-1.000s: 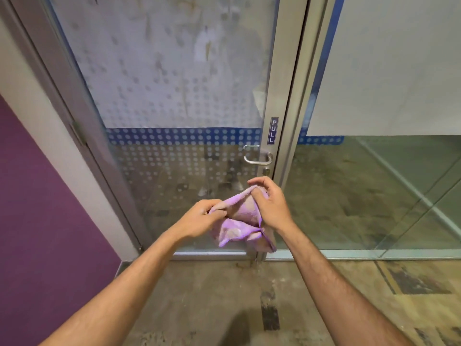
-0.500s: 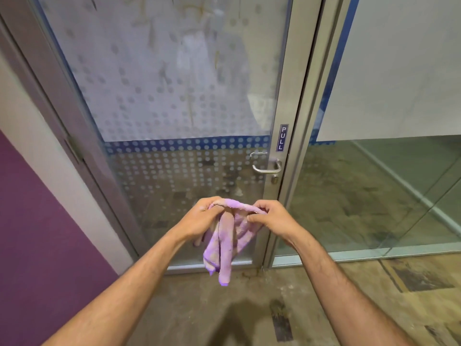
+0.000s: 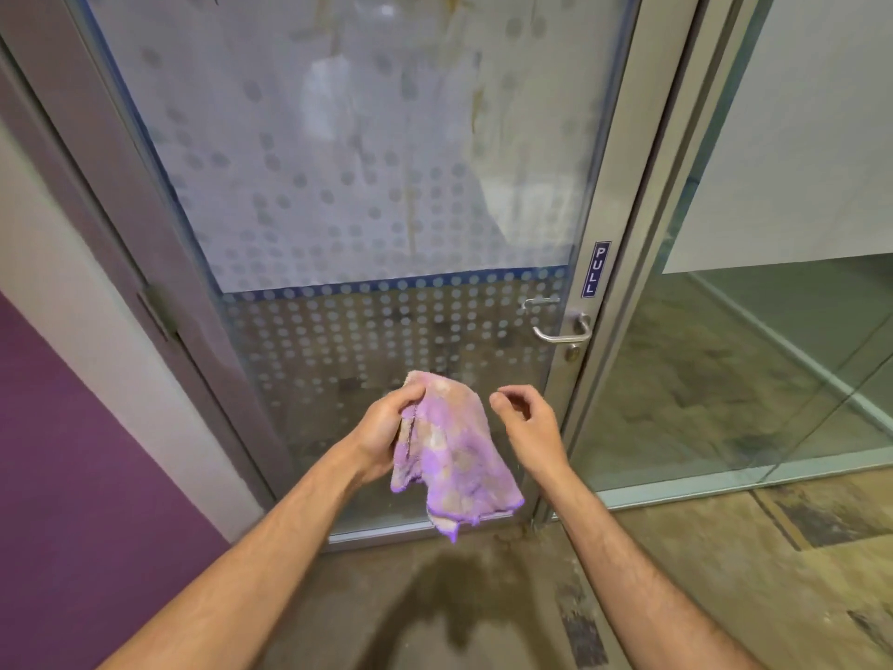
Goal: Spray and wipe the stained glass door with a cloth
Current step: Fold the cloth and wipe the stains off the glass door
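Two bare hands hang in front of a glass door [image 3: 367, 195], low in the view. At 7 o'clock from the centre, the left hand [image 3: 384, 427] has its grip closed on the upper left edge of a purple cloth [image 3: 452, 456], fingers curled over the top of the fabric. From that pinch the cloth hangs down loose, its lower corner dropping toward 6 o'clock, and pale blotches show across its nap. At 5 o'clock from the centre, the right hand [image 3: 529, 425] is just beside the cloth but apart from it, its grip loosely curled and holding nothing, with thumb and forefinger near each other. Behind the hands, the door's upper glass is frosted with grey dots and carries brownish streaks running down it; a blue band crosses it at mid-height, and the lower glass has rows of pale dots. At 3 o'clock from the cloth's top a metal handle [image 3: 563, 326] sits on the door frame, with a small sign [image 3: 598, 269] reading PULL above it. A purple wall [image 3: 72, 476] fills the 9 o'clock side, and a stained floor [image 3: 483, 611] lies below
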A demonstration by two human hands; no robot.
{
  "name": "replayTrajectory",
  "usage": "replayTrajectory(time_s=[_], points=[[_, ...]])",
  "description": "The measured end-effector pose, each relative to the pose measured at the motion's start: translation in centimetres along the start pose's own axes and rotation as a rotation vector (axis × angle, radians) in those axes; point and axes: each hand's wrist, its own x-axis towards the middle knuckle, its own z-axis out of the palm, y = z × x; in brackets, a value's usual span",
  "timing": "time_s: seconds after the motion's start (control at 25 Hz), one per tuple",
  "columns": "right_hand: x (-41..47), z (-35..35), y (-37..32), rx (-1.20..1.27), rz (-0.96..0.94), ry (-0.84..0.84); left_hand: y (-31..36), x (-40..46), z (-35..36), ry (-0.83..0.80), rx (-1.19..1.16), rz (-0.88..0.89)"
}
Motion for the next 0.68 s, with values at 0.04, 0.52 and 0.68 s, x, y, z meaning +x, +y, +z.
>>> replayTrajectory(time_s=[0.04,0.52,0.68], points=[[-0.1,0.4,0.8,0.086,0.131,-0.069,0.3,0.2,-0.2,-0.011,-0.03,0.011],[8.3,1.6,-0.3,0.528,0.343,-0.485,5.2,5.7,-1.8,0.059,-0.106,0.217],[12.2,1.2,-1.8,0.625,0.292,-0.335,6.5,7.7,-1.6,0.188,-0.136,0.308]])
